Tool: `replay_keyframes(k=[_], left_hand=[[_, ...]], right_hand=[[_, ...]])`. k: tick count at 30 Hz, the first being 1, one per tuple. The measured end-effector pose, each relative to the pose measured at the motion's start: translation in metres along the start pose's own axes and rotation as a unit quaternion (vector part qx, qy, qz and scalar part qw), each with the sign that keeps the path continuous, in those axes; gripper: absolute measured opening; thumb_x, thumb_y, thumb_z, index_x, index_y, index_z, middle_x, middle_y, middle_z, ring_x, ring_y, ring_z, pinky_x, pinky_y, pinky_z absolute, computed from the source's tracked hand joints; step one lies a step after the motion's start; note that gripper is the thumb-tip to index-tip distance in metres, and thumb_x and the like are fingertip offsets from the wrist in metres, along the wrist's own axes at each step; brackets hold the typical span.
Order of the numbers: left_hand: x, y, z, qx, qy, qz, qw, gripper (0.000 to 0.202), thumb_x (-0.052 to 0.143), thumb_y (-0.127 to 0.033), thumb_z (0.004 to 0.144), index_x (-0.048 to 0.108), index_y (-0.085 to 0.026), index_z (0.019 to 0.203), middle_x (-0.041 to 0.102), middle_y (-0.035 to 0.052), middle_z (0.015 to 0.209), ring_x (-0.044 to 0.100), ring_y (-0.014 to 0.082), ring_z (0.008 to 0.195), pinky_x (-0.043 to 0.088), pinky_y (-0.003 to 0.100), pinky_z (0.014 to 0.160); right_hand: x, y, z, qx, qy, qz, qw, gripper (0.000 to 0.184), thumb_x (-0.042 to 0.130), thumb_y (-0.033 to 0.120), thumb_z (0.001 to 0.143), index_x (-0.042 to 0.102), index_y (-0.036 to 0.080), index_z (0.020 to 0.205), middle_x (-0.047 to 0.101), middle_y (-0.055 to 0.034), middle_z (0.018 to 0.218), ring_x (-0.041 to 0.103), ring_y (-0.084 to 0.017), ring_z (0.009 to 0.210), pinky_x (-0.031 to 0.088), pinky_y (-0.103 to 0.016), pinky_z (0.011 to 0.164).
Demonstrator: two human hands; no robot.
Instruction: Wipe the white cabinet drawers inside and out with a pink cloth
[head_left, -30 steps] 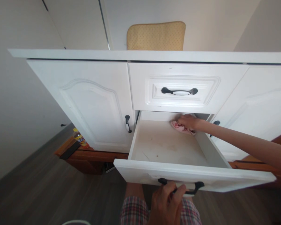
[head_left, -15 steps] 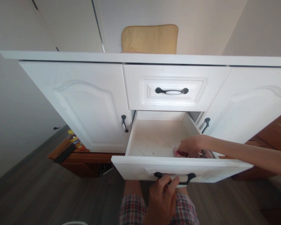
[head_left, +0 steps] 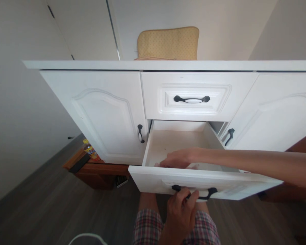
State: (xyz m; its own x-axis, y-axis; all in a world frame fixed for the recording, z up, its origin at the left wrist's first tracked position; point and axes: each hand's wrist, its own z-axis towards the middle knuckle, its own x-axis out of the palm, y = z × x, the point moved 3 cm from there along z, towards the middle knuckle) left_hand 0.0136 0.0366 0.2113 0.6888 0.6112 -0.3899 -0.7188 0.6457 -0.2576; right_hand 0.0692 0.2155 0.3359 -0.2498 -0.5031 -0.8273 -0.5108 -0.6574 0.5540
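Observation:
The lower drawer [head_left: 153, 182] of a white cabinet stands pulled out. My left hand [head_left: 182, 212] is closed round its black handle [head_left: 211, 192] from below. My right hand [head_left: 177, 159] reaches across from the right into the drawer's front left part, fingers pressed down just behind the drawer front. A sliver of a pink cloth [head_left: 194, 166] shows under that hand; the drawer front hides the remainder. The bare drawer floor [head_left: 178, 139] behind the hand looks faintly stained.
Above is a closed upper drawer [head_left: 197, 86], with closed cabinet doors [head_left: 104, 119] on both sides. A yellow cushion [head_left: 168, 42] leans on the cabinet top. A bottle [head_left: 88, 149] stands on a low wooden stand [head_left: 97, 173] at the left. My plaid shorts [head_left: 148, 228] are below.
My right hand has swept with the cloth from the drawer's back right corner to its front, then leftward along the front edge. My left hand has stayed on the handle.

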Motion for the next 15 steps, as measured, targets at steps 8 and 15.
replay_keyframes(k=[8, 15], left_hand=[[0.0, -0.003, 0.0, -0.001, -0.003, 0.005, 1.0, 0.039, 0.046, -0.01, 0.109, 0.07, -0.021, 0.137, 0.073, 0.0091, 0.123, 0.075, 0.0184, 0.115, 0.06, 0.03, 0.106], [0.004, -0.001, 0.005, -0.005, 0.03, -0.034, 0.999, 0.045, 0.048, -0.008, 0.109, 0.061, -0.019, 0.15, 0.07, 0.0134, 0.135, 0.073, 0.0217, 0.127, 0.063, 0.035, 0.109]], right_hand=[[-0.028, 0.04, -0.006, -0.064, 0.067, 0.009, 0.996, 0.031, 0.065, 0.015, 0.1, 0.074, 0.017, 0.13, 0.081, -0.0029, 0.111, 0.068, -0.014, 0.09, 0.049, -0.023, 0.079], [-0.114, 0.058, -0.182, 0.03, -0.321, -0.051, 0.945, 0.046, 0.074, 0.053, 0.099, 0.074, 0.032, 0.14, 0.079, -0.0091, 0.116, 0.067, -0.022, 0.082, 0.054, -0.035, 0.072]])
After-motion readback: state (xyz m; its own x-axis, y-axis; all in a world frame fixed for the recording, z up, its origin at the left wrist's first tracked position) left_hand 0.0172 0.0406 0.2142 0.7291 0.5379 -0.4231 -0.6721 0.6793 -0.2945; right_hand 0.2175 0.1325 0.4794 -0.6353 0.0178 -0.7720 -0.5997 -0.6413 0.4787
